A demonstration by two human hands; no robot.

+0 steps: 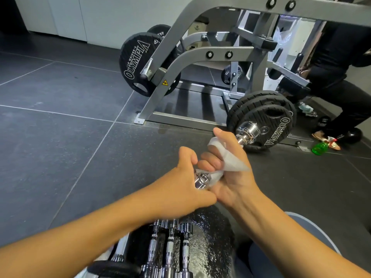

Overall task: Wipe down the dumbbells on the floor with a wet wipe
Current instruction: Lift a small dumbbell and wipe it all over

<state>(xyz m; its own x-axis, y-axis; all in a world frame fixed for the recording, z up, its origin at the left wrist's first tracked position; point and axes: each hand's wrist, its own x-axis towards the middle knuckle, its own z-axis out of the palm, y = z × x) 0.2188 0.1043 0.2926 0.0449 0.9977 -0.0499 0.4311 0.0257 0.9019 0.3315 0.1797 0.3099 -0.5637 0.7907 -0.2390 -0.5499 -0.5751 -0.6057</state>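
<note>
Fingers of the right hand (224,173) curl shut around a wet wipe (228,163), rubbing a chrome dumbbell end (201,180) that the closed left hand (184,181) steadies above the floor (60,137). Wiping under way; next, probably, turn the piece to a fresh face.

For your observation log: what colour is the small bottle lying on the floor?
Bright green bottle, seen in the head view.

We are seeing open floor (60,137) lying left, machine frame (180,63) blocking ahead, weight plates (267,121) crowding right, dumbbells (170,247) lying below.
</note>
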